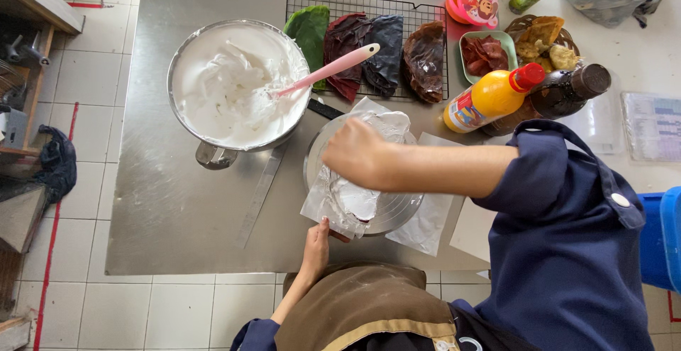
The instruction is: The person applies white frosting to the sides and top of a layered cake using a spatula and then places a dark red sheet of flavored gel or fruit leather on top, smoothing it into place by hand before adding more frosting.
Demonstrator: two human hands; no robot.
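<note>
A round metal turntable (399,208) stands at the near edge of the steel table (177,209). A crumpled clear plastic sheet (339,198) smeared with white cream lies over it. My right hand (357,154) reaches in from the right and grips the top of the sheet, fingers curled. My left hand (316,247) comes up from below and pinches the sheet's near edge. To the left stands a large metal bowl (186,60) of white whipped cream, with a pink spatula (328,72) resting in it.
A wire rack (369,3) at the back holds green, dark red, black and brown pieces. An orange bottle (489,98), a dark bottle (567,90), a green dish (485,54) and a snack basket (543,42) crowd the right. A long metal blade (259,196) lies left of the turntable.
</note>
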